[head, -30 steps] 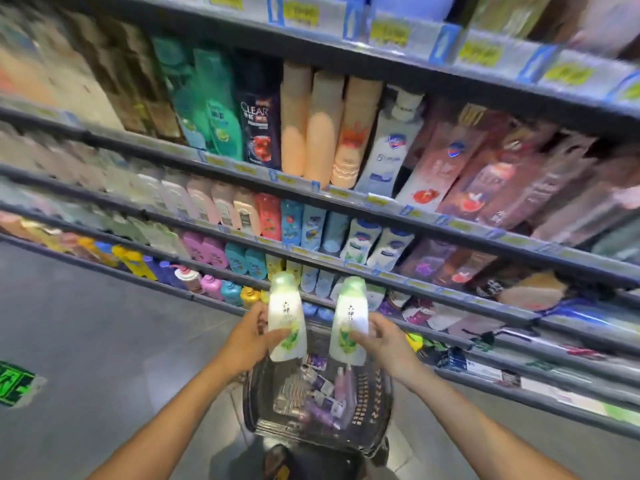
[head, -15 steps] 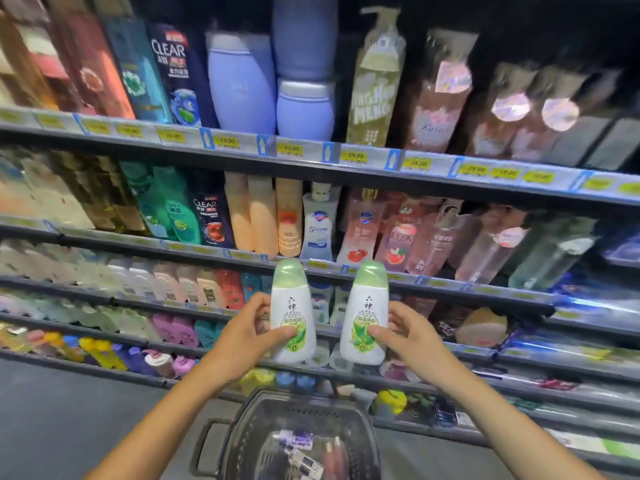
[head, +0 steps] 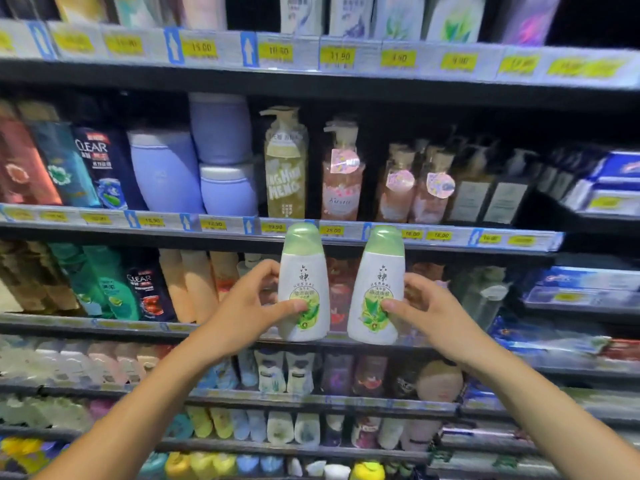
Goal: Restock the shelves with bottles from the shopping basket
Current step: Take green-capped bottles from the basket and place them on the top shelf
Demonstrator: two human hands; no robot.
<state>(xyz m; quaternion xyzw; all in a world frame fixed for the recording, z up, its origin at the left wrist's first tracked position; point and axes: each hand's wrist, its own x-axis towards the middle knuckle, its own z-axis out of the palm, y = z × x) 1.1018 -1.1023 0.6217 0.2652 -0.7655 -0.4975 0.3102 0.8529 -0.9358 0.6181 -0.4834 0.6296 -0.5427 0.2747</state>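
Two white bottles with pale green caps are held upright side by side in front of the shelves. My left hand (head: 247, 311) grips the left bottle (head: 304, 271), thumb across its green leaf label. My right hand (head: 433, 313) grips the right bottle (head: 379, 275) the same way. Both caps reach the price strip of the shelf (head: 221, 225) that carries pump bottles. The shopping basket is out of view.
Stocked shelves fill the view: dark shampoo bottles (head: 100, 168) and lilac bottles (head: 166, 171) at upper left, pump bottles (head: 285, 164) in the middle, blue boxes (head: 609, 181) at right. A dark gap (head: 585, 119) shows on the upper right shelf. Lower shelves hold small bottles.
Both hands have lifted the two bottles from above the basket up to mid-shelf height. The view has tilted upward, so the basket has dropped out of sight.
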